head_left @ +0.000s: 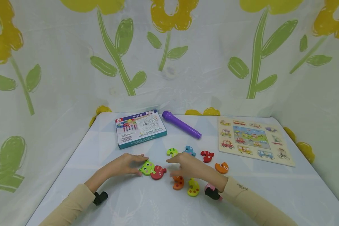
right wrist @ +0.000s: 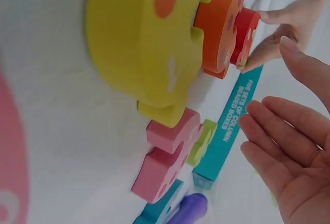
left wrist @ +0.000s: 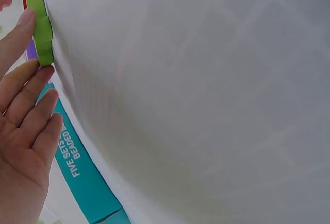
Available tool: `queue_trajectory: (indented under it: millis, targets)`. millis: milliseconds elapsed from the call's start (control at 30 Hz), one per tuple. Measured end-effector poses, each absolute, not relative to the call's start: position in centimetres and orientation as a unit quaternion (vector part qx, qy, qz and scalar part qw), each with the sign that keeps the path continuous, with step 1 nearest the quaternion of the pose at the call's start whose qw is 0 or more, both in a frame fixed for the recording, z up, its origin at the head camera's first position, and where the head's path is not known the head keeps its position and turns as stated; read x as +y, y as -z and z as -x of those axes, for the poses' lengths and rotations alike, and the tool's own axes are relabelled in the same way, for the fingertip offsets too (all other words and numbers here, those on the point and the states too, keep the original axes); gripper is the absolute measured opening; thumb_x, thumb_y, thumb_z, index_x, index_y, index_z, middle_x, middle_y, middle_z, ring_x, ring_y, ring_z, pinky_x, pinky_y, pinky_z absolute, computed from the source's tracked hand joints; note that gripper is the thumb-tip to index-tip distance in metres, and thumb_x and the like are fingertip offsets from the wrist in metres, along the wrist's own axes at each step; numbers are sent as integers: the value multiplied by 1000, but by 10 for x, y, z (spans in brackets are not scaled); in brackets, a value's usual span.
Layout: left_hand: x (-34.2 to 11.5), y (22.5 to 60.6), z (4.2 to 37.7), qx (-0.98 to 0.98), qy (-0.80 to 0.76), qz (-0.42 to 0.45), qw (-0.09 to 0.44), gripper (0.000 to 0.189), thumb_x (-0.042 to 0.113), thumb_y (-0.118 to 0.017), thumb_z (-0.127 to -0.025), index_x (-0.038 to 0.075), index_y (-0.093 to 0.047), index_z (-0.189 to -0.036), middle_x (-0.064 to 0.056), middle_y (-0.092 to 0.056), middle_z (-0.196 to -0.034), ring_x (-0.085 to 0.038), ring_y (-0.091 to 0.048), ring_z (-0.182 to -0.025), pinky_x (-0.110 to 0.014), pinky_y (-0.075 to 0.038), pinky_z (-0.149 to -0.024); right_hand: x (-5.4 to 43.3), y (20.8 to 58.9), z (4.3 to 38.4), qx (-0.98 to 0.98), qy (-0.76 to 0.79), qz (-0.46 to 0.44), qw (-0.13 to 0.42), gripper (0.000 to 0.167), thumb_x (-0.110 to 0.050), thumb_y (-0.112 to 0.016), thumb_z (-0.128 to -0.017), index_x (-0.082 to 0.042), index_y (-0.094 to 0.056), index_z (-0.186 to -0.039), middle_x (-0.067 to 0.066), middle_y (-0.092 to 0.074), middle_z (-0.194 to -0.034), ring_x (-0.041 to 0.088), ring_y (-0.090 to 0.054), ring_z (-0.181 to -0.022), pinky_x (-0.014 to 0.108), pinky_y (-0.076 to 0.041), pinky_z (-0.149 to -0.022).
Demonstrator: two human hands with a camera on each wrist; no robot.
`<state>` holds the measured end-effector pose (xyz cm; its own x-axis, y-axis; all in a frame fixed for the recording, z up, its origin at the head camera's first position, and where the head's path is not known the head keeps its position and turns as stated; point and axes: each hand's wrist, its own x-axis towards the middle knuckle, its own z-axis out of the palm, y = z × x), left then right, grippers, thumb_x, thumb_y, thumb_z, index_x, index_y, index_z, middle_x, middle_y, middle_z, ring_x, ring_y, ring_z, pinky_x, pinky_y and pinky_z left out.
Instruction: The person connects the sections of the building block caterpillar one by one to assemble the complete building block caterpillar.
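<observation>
My left hand (head_left: 124,165) pinches the green caterpillar-head puzzle piece (head_left: 148,168) between thumb and fingers. In the left wrist view, the thumb and fingertips meet the edge of this green piece (left wrist: 43,28). A red puzzle piece marked 2 (head_left: 158,172) joins the head on its right. My right hand (head_left: 187,164) hovers over the loose pieces with its fingers apart and nothing between them. Just below it lie an orange spotted piece (head_left: 178,182) and a yellow spotted piece (head_left: 193,187). A pink piece (right wrist: 167,159) shows in the right wrist view, hidden by the hand from above.
Green striped (head_left: 171,152), blue (head_left: 190,150), red (head_left: 207,156) and orange (head_left: 221,168) pieces lie beyond and right of the right hand. Farther back are a flat box (head_left: 141,128), a purple microphone-shaped toy (head_left: 182,124) and a wooden picture puzzle board (head_left: 252,139).
</observation>
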<state>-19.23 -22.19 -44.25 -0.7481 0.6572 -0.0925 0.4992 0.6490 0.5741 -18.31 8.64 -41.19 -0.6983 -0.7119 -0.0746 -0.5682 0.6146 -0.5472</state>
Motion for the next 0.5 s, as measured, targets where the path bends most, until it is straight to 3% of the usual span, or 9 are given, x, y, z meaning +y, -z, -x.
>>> queue_trajectory:
  millis: [200, 333, 500]
  targets:
    - [-221, 443, 193, 896, -265, -324, 149, 63, 36, -78, -79, 16, -58, -135, -4, -52, -139, -21, -44, -133, -40, -41, -104, 95, 413, 182, 882, 264, 365, 137, 44, -24, -78, -83, -9, -68, -123, 6, -69, -115, 10, -61, -78, 16, -48, -56]
    - [-221, 443, 194, 896, -264, -324, 152, 63, 36, -78, -79, 16, -58, -135, -1, -53, -139, -20, -44, -133, -40, -42, -104, 100, 414, 179, 883, 263, 365, 135, 44, -23, -78, -83, -9, -67, -123, 5, -70, -114, 12, -47, -60, 17, -37, -45]
    - [-221, 443, 195, 895, -264, -325, 153, 63, 36, -78, -79, 16, -58, -135, 0, -54, -138, -20, -43, -133, -39, -41, -104, 105, 414, 174, 886, 256, 360, 143, 44, -24, -78, -83, -10, -68, -123, 3, -69, -115, 12, -62, -81, 14, -47, -53]
